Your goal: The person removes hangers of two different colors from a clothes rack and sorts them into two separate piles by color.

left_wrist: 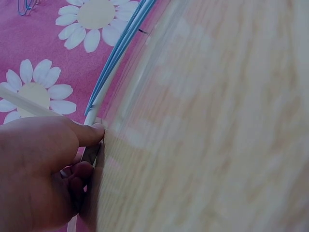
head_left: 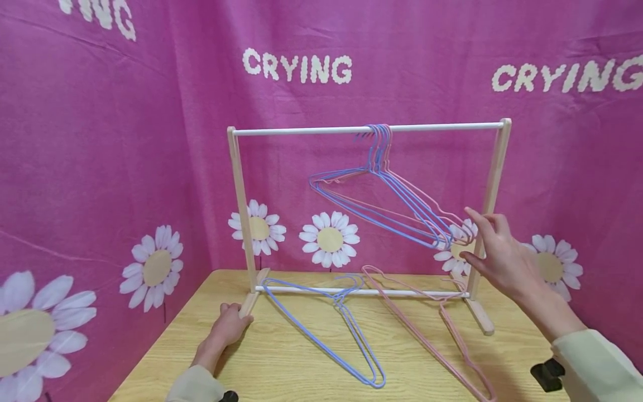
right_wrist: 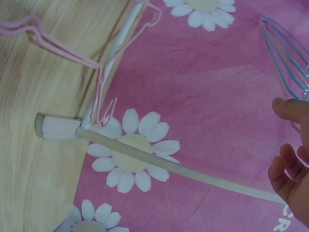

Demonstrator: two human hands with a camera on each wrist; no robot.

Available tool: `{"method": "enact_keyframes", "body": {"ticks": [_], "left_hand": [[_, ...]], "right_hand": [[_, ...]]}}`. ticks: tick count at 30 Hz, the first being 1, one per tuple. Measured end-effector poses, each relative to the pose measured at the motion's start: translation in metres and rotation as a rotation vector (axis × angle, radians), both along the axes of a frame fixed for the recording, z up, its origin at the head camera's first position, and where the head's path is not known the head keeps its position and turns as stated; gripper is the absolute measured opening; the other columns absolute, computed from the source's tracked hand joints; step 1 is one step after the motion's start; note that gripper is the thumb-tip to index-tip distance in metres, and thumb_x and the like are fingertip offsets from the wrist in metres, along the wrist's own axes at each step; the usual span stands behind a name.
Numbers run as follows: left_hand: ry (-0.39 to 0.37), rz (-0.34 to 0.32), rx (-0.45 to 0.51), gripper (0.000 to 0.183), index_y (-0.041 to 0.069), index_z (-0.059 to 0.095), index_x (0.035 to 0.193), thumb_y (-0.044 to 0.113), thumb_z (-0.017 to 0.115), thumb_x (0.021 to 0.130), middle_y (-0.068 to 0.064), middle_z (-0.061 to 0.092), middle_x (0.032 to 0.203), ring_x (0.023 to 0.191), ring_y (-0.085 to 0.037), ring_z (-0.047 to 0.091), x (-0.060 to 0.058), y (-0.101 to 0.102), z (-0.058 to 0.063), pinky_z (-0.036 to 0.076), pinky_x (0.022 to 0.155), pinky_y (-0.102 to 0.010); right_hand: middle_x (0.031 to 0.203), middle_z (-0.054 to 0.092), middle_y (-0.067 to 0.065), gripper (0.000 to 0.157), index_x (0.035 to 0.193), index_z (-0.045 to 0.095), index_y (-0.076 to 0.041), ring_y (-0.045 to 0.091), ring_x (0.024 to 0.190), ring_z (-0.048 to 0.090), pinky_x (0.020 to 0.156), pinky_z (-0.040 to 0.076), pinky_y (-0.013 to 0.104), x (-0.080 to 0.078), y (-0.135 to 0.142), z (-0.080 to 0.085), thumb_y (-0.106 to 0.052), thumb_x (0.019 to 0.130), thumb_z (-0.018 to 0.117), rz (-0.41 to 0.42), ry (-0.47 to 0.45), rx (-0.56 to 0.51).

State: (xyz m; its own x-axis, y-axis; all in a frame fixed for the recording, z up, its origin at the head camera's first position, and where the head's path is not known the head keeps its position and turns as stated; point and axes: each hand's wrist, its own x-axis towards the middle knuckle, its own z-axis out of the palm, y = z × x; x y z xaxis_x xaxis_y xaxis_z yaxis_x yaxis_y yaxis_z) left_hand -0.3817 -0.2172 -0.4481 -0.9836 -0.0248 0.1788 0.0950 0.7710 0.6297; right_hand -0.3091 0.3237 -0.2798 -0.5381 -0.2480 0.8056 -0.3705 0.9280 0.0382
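Note:
My left hand [head_left: 230,324] grips the front end of the left foot of a small clothes rack [head_left: 311,131] with wooden sides and white rails. In the left wrist view, its thumb and fingers pinch that end. Several blue and pink wire hangers [head_left: 380,148] hang bunched near the middle of the top rail. Just off their right ends, my right hand [head_left: 507,259] is raised by the right post, thumb and fingers spread, holding nothing. Below, blue hangers [head_left: 312,339] and pink hangers [head_left: 421,336] lie across the lower rail and the table.
The rack stands on a light wooden table [head_left: 281,368]. Behind and to the left hangs a magenta cloth [head_left: 110,139] with white daisies and lettering. The rack's right foot [head_left: 479,317] points forward, beside the pink hangers.

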Motion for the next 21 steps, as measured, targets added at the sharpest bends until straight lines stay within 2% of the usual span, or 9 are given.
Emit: {"method": "enact_keyframes", "body": {"ticks": [4, 7, 15, 21], "left_hand": [[-0.001, 0.001, 0.001, 0.051, -0.017, 0.047, 0.128, 0.018, 0.062, 0.094, -0.026, 0.04, 0.111, 0.087, -0.031, 0.054, 0.0, 0.002, 0.001, 0.045, 0.086, -0.048], [-0.001, -0.001, -0.001, 0.051, -0.017, 0.047, 0.127, 0.018, 0.062, 0.094, -0.026, 0.04, 0.111, 0.086, -0.03, 0.053, -0.001, 0.002, 0.0, 0.045, 0.086, -0.048], [-0.013, 0.002, 0.005, 0.051, -0.017, 0.047, 0.129, 0.018, 0.061, 0.094, -0.024, 0.04, 0.11, 0.085, -0.029, 0.052, -0.001, 0.001, -0.002, 0.045, 0.085, -0.046], [-0.013, 0.004, 0.008, 0.051, -0.017, 0.047, 0.129, 0.018, 0.061, 0.095, -0.024, 0.039, 0.111, 0.085, -0.029, 0.052, -0.003, 0.0, -0.002, 0.045, 0.086, -0.047]], "right_hand": [[0.122, 0.046, 0.022, 0.1, 0.155, 0.029, -0.02, 0.011, 0.048, 0.042, 0.037, 0.028, 0.022, -0.005, 0.003, 0.0, -0.008, 0.073, 0.085, 0.005, -0.068, -0.001], [0.118, 0.047, 0.019, 0.1, 0.155, 0.029, -0.02, 0.012, 0.051, 0.044, 0.038, 0.03, 0.024, -0.01, 0.005, -0.001, -0.007, 0.073, 0.084, 0.015, -0.084, 0.005], [0.097, 0.055, 0.012, 0.098, 0.152, 0.035, -0.014, 0.019, 0.061, 0.054, 0.041, 0.035, 0.026, -0.02, 0.01, -0.002, -0.005, 0.068, 0.087, 0.044, 0.018, 0.095], [0.088, 0.06, 0.005, 0.092, 0.15, 0.04, -0.016, 0.017, 0.064, 0.058, 0.042, 0.037, 0.027, -0.023, 0.011, 0.0, -0.007, 0.071, 0.086, 0.057, 0.001, 0.112]]}}
